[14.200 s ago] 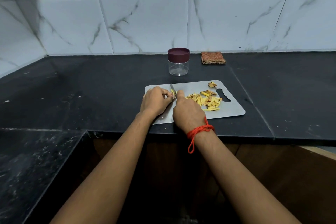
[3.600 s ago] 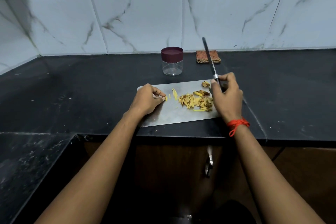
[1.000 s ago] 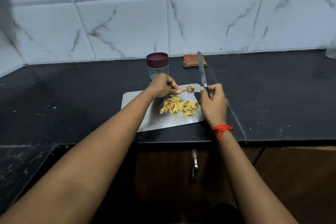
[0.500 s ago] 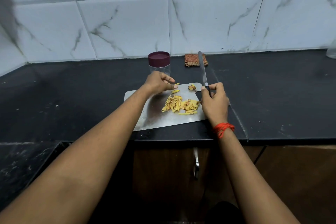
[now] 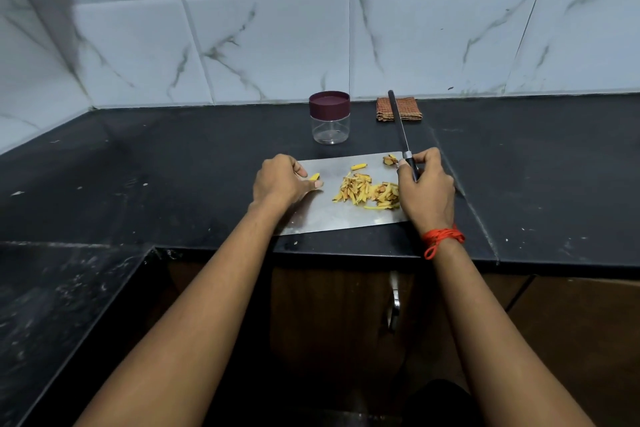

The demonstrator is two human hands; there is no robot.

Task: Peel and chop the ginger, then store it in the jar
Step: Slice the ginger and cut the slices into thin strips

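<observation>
A pile of chopped ginger strips (image 5: 367, 191) lies on the steel cutting board (image 5: 322, 215). A loose yellow piece (image 5: 358, 167) lies behind the pile, and peel scraps (image 5: 390, 159) sit at the board's far right corner. My left hand (image 5: 282, 180) rests on the board's left part and pinches a small ginger piece (image 5: 314, 177) between thumb and fingers. My right hand (image 5: 426, 187) grips the knife (image 5: 400, 130) by its handle, blade pointing up and away. The clear jar (image 5: 329, 117) with a maroon lid stands closed behind the board.
A folded brown cloth (image 5: 399, 109) lies against the tiled wall behind the knife. The black counter (image 5: 173, 163) runs left into a corner and has a front edge just below the board. Cabinet doors sit under the counter.
My left hand drew back from the board's far middle to its left part, carrying a small ginger piece. One yellow piece stays behind the pile. The right hand and knife hardly moved.
</observation>
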